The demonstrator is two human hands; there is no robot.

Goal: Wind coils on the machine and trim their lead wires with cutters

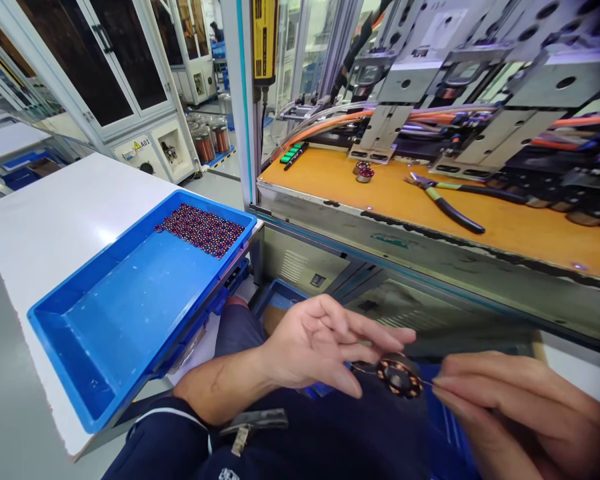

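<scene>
A small round motor stator [400,376] with copper windings sits just past the fingertips of my left hand [325,343]. That hand is turned palm up, fingers stretched and thumb apart, with nothing gripped in it. Whether a finger touches the stator I cannot tell. Part of another dark round piece [364,367] shows behind the fingers. On the right, my right hand [510,400] is closed, thumb and fingers pinching a thin wire [428,383] that runs to the stator's edge.
A blue tray [115,327] with many small wound parts [200,228] at its far end stands on a white table [80,200]. Pliers [447,203], two stators [364,172] and a black marker [295,157] lie on the orange machine bench [325,177], beneath metal fixtures.
</scene>
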